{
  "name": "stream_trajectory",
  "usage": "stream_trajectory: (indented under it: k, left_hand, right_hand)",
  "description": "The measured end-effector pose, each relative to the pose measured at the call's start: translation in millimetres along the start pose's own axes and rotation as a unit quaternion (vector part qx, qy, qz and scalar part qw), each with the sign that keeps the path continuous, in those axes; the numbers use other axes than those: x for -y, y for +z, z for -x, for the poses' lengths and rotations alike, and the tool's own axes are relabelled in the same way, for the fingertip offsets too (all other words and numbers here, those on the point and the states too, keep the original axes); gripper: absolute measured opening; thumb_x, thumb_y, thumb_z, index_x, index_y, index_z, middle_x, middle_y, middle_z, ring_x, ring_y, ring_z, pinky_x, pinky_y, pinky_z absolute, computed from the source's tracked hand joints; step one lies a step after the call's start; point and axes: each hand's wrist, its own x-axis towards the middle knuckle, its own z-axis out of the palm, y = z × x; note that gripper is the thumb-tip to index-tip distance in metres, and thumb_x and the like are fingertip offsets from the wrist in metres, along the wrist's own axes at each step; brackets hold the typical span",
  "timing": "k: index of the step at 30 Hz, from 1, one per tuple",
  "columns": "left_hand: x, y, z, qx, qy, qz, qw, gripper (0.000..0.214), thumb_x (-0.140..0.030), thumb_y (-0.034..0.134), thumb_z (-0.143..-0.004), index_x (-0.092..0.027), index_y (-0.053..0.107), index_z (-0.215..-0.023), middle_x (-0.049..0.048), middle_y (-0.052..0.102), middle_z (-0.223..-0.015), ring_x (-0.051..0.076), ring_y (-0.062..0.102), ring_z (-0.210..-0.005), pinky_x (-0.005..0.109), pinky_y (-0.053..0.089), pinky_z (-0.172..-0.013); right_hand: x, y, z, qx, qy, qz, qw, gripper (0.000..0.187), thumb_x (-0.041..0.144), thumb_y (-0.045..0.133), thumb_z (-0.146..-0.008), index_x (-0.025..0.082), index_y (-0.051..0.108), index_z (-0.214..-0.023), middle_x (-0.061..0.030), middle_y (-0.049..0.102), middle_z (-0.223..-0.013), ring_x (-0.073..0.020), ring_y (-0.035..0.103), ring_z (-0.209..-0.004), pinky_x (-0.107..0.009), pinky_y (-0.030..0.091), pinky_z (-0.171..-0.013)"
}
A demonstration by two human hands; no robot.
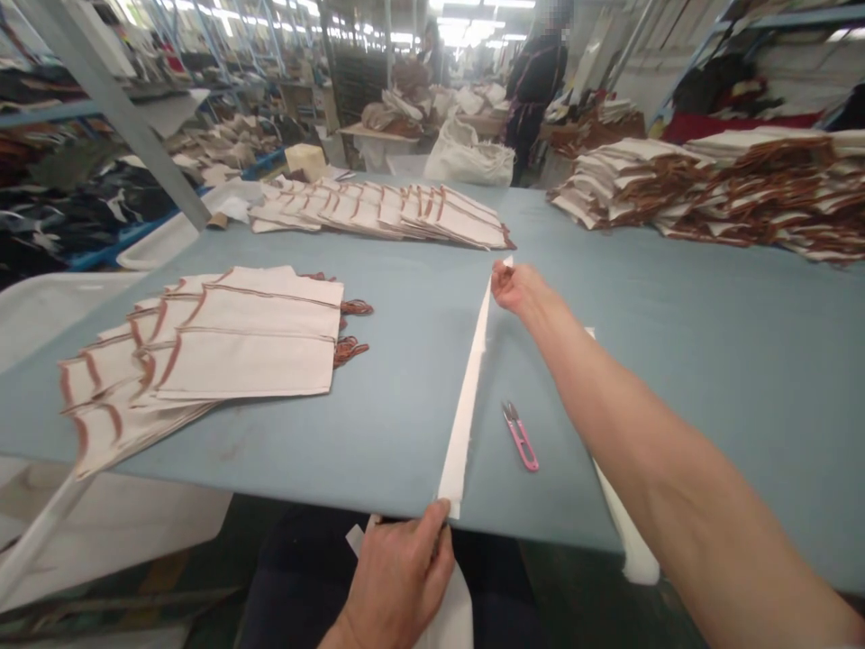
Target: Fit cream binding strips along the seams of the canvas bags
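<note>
A long white fabric strip [468, 401] stretches between my two hands over the blue-grey table. My left hand [405, 572] is closed at the table's front edge, pinching the strip's near end between thumb and fingers. Farther out, my right hand [516, 287] pinches its far end, with a small tip poking past the fingers. Pink thread snips [520, 437] lie on the table to the right of the strip. Another white strip [618, 527] hangs over the front edge, partly hidden by my right forearm. White cloth also shows below my left hand.
Overlapping cream fabric pieces with brown edging [263, 342] lie at the left. A second row of such pieces [378, 212] sits at the back, and a high pile [730, 189] at the back right. A person [537, 81] stands beyond the table [709, 361], near a white sack [466, 158].
</note>
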Motion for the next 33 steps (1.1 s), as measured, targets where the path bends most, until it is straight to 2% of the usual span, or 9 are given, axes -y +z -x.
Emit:
stream_trajectory:
  k: [5, 8, 12, 15, 17, 21, 26, 30, 33]
  left_hand:
    - [0.6, 2.6, 0.7, -0.002, -0.001, 0.007, 1.0, 0.024, -0.013, 0.052, -0.091, -0.022, 0.061, -0.111, -0.0063, 0.07, -0.058, 0.019, 0.07, -0.047, 0.03, 0.045, -0.05]
    - [0.8, 4.2, 1.5, 0.008, -0.016, 0.023, 1.0, 0.025, -0.013, 0.052, -0.091, -0.022, 0.063, -0.111, -0.0057, 0.071, -0.059, 0.019, 0.071, -0.049, 0.03, 0.046, -0.051]
    - [4.9, 0.4, 2.9, 0.031, -0.06, 0.102, 0.993, 0.025, -0.015, 0.052, -0.093, -0.023, 0.067, -0.112, -0.006, 0.07, -0.057, 0.016, 0.066, -0.046, 0.026, 0.043, -0.05]
    - [8.4, -12.1, 4.7, 0.016, -0.108, 0.187, 0.976, 0.028, -0.021, 0.054, -0.094, -0.023, 0.068, -0.119, -0.0074, 0.063, -0.053, 0.013, 0.057, -0.042, 0.023, 0.039, -0.048]
    - [7.8, -27.9, 5.6, -0.024, -0.167, 0.237, 0.957, 0.022, -0.028, 0.056, -0.094, -0.02, 0.07, -0.11, -0.0082, 0.053, -0.047, 0.012, 0.05, -0.042, 0.022, 0.035, -0.047]
    - [-3.7, -77.8, 6.1, -0.081, -0.28, 0.351, 0.89, 0.03, -0.042, 0.057, -0.093, -0.017, 0.063, -0.075, -0.0083, 0.037, -0.049, 0.008, 0.033, -0.044, 0.021, 0.027, -0.047]
    - [-20.3, -134.4, 11.7, -0.101, -0.331, 0.45, 0.823, 0.033, -0.049, 0.069, -0.082, -0.017, 0.06, -0.083, -0.0115, 0.03, -0.05, 0.007, 0.024, -0.046, 0.019, 0.023, -0.046]
    - [-24.4, -144.6, 22.0, -0.096, -0.32, 0.466, 0.819, 0.035, -0.05, 0.07, -0.081, -0.016, 0.061, -0.081, -0.0111, 0.03, -0.05, 0.006, 0.023, -0.047, 0.019, 0.021, -0.046]
    - [-26.4, -142.2, 29.3, -0.107, -0.302, 0.466, 0.825, 0.04, -0.054, 0.065, -0.086, -0.016, 0.058, -0.076, -0.0093, 0.033, -0.053, 0.007, 0.024, -0.048, 0.019, 0.02, -0.045]
  right_hand:
    - [27.4, 8.7, -10.6, 0.009, -0.033, 0.0, 0.999, 0.035, 0.035, 0.065, -0.101, 0.017, 0.062, -0.13, -0.0098, 0.066, -0.127, -0.0233, 0.069, -0.105, -0.043, 0.061, -0.087]
    - [34.5, 12.8, 7.4, 0.048, -0.055, 0.036, 0.997, 0.023, 0.032, 0.063, -0.102, 0.014, 0.065, -0.116, -0.0053, 0.07, -0.106, -0.0149, 0.069, -0.081, -0.03, 0.061, -0.069]
    - [14.4, 12.1, 74.5, 0.157, -0.074, 0.113, 0.978, 0.033, 0.026, 0.049, -0.108, 0.013, 0.063, -0.08, -0.0017, 0.068, -0.07, -0.0091, 0.059, -0.05, -0.02, 0.052, -0.047]
    - [-16.3, 1.8, 145.3, 0.253, -0.094, 0.162, 0.949, 0.037, 0.039, 0.061, -0.101, 0.015, 0.065, -0.074, -0.0051, 0.073, -0.071, -0.0139, 0.067, -0.055, -0.027, 0.06, -0.055]
    - [-38.1, -7.7, 191.7, 0.301, -0.105, 0.186, 0.929, 0.04, 0.05, 0.068, -0.095, 0.015, 0.069, -0.076, -0.0073, 0.077, -0.078, -0.0166, 0.072, -0.064, -0.03, 0.063, -0.065]
    - [-73.5, -22.3, 266.6, 0.344, -0.209, 0.322, 0.857, 0.05, 0.06, 0.049, -0.101, 0.018, 0.07, -0.084, -0.0079, 0.078, -0.087, -0.0193, 0.074, -0.076, -0.032, 0.06, -0.075]
    - [-96.1, -30.1, 322.1, 0.35, -0.351, 0.426, 0.757, 0.039, 0.041, 0.039, -0.107, 0.023, 0.061, -0.08, -0.0047, 0.075, -0.078, -0.0195, 0.07, -0.074, -0.029, 0.053, -0.066]
    - [-103.2, -34.9, 344.2, 0.375, -0.452, 0.424, 0.689, 0.027, 0.029, 0.041, -0.107, 0.024, 0.065, -0.097, -0.006, 0.077, -0.091, -0.0198, 0.072, -0.079, -0.03, 0.054, -0.071]
    - [-106.1, -38.6, 352.8, 0.371, -0.499, 0.418, 0.662, 0.026, 0.024, 0.041, -0.106, 0.024, 0.064, -0.096, -0.0077, 0.077, -0.096, -0.0206, 0.073, -0.086, -0.031, 0.055, -0.079]
